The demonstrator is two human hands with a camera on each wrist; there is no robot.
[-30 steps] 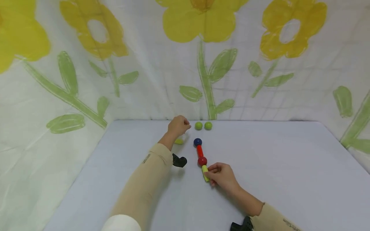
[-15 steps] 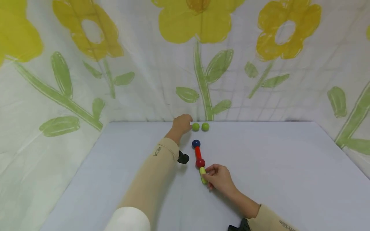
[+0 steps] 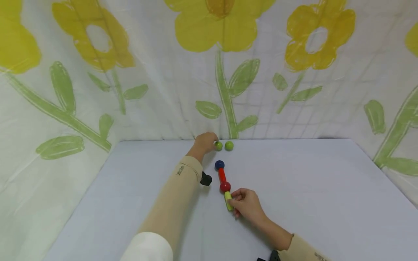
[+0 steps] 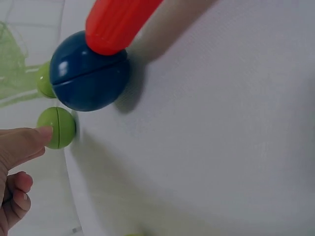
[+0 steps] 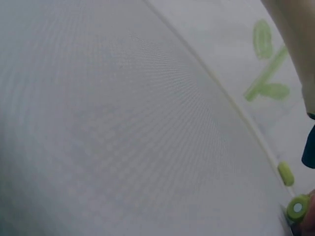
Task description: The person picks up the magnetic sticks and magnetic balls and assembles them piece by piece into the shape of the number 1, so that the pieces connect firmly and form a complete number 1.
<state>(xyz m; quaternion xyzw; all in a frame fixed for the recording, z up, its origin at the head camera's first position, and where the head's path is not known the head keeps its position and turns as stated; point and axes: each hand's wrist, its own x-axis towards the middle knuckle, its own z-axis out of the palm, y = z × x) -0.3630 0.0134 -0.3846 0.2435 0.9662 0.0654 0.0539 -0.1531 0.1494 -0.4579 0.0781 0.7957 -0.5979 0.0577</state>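
Note:
My left hand (image 3: pixel 205 142) pinches the left one of two green balls (image 3: pixel 218 146) at the table's far edge; in the left wrist view a fingertip presses that ball's (image 4: pixel 58 129) side. Beside it, apart, lies the other green ball (image 3: pixel 229 145). Nearer, a chain runs toward me: a dark blue ball (image 3: pixel 219 165), a red rod (image 3: pixel 222 175), a red ball (image 3: pixel 225 187) and a yellow-green rod (image 3: pixel 228 196). My right hand (image 3: pixel 249 206) holds that last rod between thumb and fingers. Its round end (image 5: pixel 298 208) shows in the right wrist view.
Another yellow-green rod (image 5: pixel 285 173) lies on the white table (image 3: pixel 310 188), hidden behind my left arm in the head view. A white cloth (image 3: pixel 156 116) painted with yellow flowers hangs behind the far edge.
My left hand has moved right to the left green ball and taken hold of it. My right hand keeps its grip on the yellow-green rod. The head view has shifted slightly.

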